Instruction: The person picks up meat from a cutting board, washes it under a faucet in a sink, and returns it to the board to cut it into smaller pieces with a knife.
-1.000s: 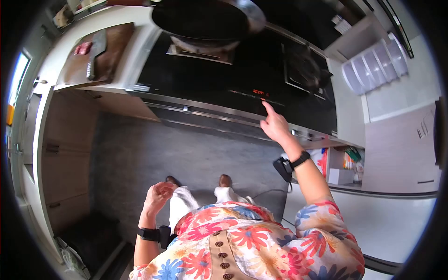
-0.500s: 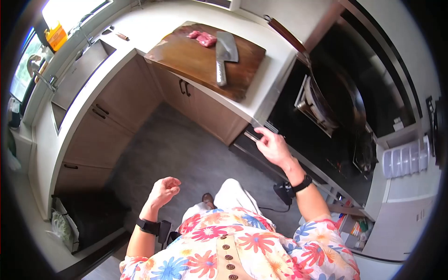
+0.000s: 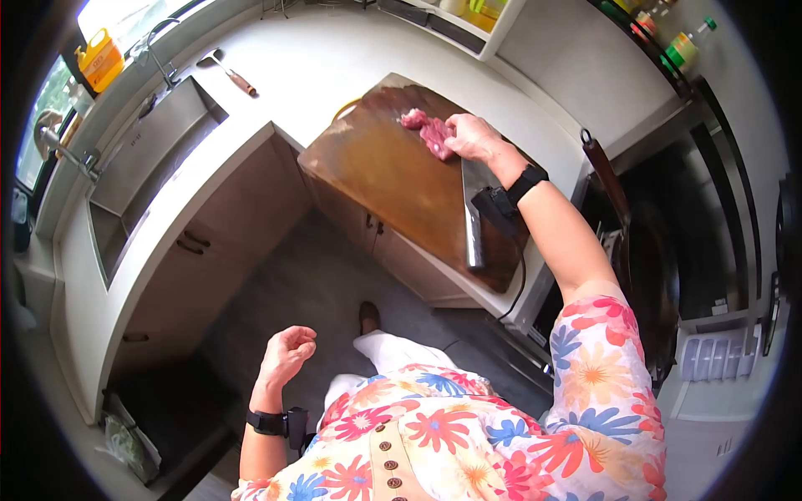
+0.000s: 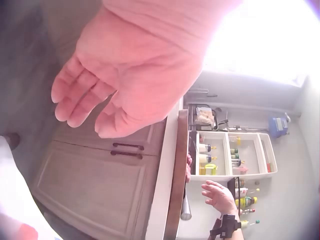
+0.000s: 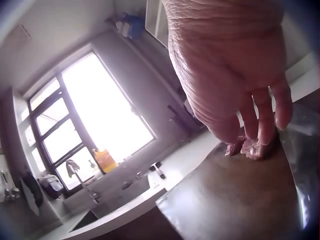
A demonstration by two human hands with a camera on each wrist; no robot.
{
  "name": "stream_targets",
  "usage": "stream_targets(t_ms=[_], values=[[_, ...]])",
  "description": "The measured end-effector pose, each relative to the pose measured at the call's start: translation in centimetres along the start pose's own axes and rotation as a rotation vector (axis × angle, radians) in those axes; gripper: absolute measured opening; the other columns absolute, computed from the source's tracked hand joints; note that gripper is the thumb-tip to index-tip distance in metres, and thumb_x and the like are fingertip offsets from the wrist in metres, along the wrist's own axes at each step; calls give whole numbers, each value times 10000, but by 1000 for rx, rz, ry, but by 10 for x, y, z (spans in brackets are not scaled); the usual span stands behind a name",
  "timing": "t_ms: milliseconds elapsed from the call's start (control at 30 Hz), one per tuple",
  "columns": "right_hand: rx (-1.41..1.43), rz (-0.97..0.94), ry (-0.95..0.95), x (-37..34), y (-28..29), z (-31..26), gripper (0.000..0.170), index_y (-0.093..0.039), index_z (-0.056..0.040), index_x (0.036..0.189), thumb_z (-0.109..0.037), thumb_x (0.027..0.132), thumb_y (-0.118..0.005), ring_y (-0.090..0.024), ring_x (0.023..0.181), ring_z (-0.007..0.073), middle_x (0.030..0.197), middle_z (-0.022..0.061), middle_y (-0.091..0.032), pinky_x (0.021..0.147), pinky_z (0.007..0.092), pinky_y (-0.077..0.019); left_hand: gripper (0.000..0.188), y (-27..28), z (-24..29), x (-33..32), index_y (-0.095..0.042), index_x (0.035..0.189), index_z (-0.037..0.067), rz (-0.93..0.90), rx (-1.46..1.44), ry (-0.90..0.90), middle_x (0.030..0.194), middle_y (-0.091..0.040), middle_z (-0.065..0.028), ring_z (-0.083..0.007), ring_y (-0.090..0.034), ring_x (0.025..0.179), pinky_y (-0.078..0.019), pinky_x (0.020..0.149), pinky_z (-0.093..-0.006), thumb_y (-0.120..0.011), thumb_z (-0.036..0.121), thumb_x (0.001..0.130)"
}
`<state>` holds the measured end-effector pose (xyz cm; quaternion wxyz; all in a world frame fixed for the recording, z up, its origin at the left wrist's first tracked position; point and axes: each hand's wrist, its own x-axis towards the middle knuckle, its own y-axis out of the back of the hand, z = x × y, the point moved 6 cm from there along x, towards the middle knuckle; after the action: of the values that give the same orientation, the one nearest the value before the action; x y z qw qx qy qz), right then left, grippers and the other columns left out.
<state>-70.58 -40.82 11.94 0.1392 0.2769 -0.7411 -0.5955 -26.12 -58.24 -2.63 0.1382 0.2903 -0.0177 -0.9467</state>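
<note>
Going left to right in the head view: yellow jug (image 3: 102,63) by the window, then the sink (image 3: 149,167), then a wooden-handled tool (image 3: 241,82) on the counter. Your left hand (image 3: 286,355) is idle, away from the board, fingers loosely bent, nothing in it. Cutting board (image 3: 380,188) sits on the counter corner, raw meat (image 3: 436,139) on its far part. Knife (image 3: 474,238) lies flat just right of the meat, handle toward you, blade partly hidden under your right arm. Your right hand (image 3: 480,144) is over the meat, fingers apart and pointing down, not clamped on anything; the left wrist view suggests a small gap, but the right wrist view can't confirm contact. Wok (image 3: 656,271) is at far right, on the stove side. My read: you're at the reach for the meat, pickup not made. Next move calls for fingers and thumb down around both lumps, then a straight lift. Watch the blade: it's right beside your fingers.
</note>
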Motion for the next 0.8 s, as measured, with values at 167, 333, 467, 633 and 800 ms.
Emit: stream_targets(t_ms=[167,333,467,633,800], values=[[-122,-157,-191,31,-24,23,579,-596,-86,1194,-300,673,-732,-599,1097,291,1153,140,-641,920,400,-473,152,16,84,48,-613,1000,-14,-29,93,-85,843,-617,-4,-77,-576,773,-477,702,-221,-592,-9,850],[-85,-281,-308,36,-38,37,523,-660,-55,1031,-334,597,-745,-648,948,297,965,159,-684,805,407,-498,168,4,161,111,-624,988,-15,-206,137,-317,762,-628,-26,-78,-587,700,-491,632,-244,-596,35,831],[32,-84,-294,7,-26,14,396,-656,-59,878,-334,600,-719,-649,849,316,863,158,-678,734,420,-494,111,-24,239,164,-623,941,-9,-267,416,-576,732,-602,-26,-86,-561,675,-474,612,-256,-600,65,860],[157,-52,-291,-35,-8,-6,369,-656,-54,818,-353,607,-704,-642,737,317,742,145,-660,677,394,-491,110,-82,307,238,-661,859,53,-161,716,-862,803,-656,-154,-300,-643,724,-505,662,-389,-605,134,809],[313,-26,-409,-71,-9,-13,360,-666,-33,821,-333,628,-712,-639,726,305,739,154,-657,682,380,-493,101,-129,333,281,-692,855,115,34,919,-870,878,-648,-128,-297,-639,889,-520,765,-398,-630,155,786]])
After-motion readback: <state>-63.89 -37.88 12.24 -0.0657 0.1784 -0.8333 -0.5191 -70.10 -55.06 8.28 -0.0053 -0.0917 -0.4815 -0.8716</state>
